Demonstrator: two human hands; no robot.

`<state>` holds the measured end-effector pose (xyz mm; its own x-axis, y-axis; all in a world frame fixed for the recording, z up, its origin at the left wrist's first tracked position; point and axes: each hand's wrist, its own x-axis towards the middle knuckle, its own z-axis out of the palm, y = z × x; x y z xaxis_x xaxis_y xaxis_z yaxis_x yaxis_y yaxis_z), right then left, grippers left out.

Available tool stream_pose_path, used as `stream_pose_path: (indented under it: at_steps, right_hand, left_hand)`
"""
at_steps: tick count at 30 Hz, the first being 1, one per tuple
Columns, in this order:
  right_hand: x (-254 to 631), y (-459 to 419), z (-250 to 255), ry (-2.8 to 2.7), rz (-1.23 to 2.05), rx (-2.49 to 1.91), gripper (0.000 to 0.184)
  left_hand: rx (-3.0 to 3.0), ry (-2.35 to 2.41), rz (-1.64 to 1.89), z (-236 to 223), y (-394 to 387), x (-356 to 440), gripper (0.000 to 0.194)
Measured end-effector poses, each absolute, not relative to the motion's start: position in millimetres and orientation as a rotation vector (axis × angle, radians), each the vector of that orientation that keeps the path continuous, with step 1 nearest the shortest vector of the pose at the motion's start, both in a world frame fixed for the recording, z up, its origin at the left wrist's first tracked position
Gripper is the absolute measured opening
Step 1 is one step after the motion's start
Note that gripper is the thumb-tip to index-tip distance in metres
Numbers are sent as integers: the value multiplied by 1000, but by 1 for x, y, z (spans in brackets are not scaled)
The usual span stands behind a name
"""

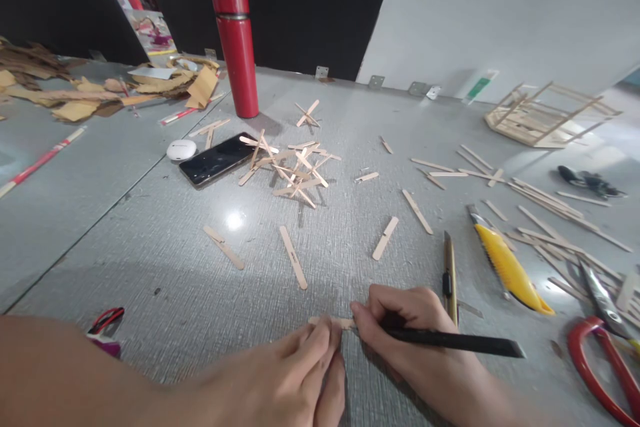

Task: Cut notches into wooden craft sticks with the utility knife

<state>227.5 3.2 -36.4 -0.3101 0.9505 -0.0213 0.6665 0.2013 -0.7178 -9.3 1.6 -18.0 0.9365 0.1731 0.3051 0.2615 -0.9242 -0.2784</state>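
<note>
My left hand [295,373] lies low on the grey table, its fingertips pressing down on a small wooden stick [334,321]. My right hand [410,327] is closed round a black pen-like tool [450,341], gripped like a pencil with its tip at the same stick. Most of the stick is hidden under the fingers. A slim olive craft knife [450,273] lies just beyond my right hand.
Loose wooden sticks [293,257] lie scattered over the table, with a glued cluster [295,170] near a black phone [216,159], a white earbud case [181,149] and a red flask [237,53]. A yellow cutter [510,268], red-handled pliers [600,353] and a stick frame [543,113] sit right. Cardboard scraps [75,90] lie far left.
</note>
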Motion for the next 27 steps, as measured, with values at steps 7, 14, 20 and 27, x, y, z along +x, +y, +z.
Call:
stream_pose_path:
  at_steps: [7, 14, 20, 27]
  right_hand:
    - [229, 2, -39, -2055, 883, -1517, 46]
    - [227, 3, -35, -2052, 875, -1524, 46]
    - [227, 3, -36, -2062, 843, -1531, 46]
    - [226, 3, -35, -2039, 837, -1531, 46]
  left_hand:
    - [-2790, -317, -342, -21, 0, -11, 32]
    - [-2821, -339, -352, -22, -1, -13, 32]
    - [-2804, -358, -347, -18, 0, -11, 31]
    - [-2827, -354, -353, -21, 0, -13, 32]
